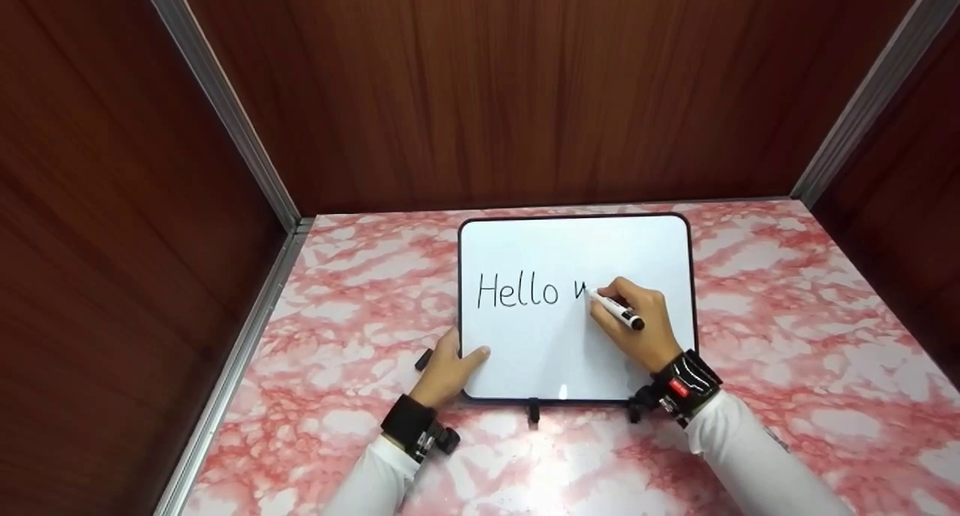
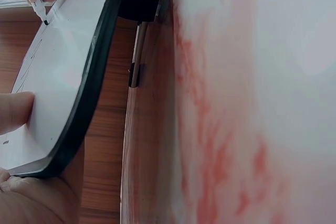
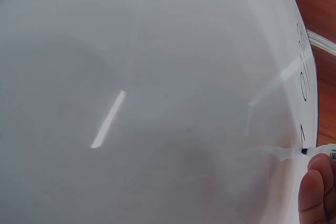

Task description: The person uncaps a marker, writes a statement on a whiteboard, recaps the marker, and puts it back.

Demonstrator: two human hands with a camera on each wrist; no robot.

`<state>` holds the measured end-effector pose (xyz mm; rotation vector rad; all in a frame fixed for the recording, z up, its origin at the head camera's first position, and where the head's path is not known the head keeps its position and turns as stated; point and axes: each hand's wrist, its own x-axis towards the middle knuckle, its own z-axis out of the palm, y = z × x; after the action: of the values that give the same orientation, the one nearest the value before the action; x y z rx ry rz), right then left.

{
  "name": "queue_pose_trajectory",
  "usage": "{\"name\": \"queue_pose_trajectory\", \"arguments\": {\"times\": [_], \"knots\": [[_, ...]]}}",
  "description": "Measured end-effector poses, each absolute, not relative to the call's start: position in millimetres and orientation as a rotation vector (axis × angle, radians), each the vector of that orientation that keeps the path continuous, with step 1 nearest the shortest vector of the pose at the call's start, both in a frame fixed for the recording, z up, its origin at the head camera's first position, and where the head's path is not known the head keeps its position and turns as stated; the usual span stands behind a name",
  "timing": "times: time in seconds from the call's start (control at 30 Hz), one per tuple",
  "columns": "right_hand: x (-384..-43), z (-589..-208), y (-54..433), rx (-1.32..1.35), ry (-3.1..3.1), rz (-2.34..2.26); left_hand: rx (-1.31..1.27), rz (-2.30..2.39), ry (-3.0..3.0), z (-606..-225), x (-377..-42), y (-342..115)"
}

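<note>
A whiteboard [image 1: 525, 362] with a dark frame stands tilted on the table, bearing the handwritten word "Hello" and the start of another letter. My left hand [image 1: 446, 371] grips its lower left edge; the thumb [image 2: 16, 109] lies on the white face and the rest of the hand is at and behind the rim. On the right, my right hand [image 1: 643, 327] pinches a white marker [image 1: 619, 312] with a black end. The marker's black tip [image 3: 304, 151] touches the board at the unfinished letter, right of "Hello". The fingers [image 3: 313, 195] show close behind the tip.
Black support feet [image 1: 533, 412] stick out under the board's lower edge. A small black piece [image 1: 424, 360] lies left of my left hand. The table [image 1: 360, 313] has a red and white marbled top. Brown wood-grain panels [image 1: 525, 88] enclose the back and sides.
</note>
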<state>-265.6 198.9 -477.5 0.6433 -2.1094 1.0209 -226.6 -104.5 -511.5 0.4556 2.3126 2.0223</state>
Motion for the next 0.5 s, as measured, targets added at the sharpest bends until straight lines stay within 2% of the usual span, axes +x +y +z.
{"name": "queue_pose_trajectory", "arguments": {"times": [0.5], "knots": [[-255.4,-485.4,200.5,0.665,-2.093,1.021,0.452,2.007,2.327,-510.5,-226.2,-104.4]]}}
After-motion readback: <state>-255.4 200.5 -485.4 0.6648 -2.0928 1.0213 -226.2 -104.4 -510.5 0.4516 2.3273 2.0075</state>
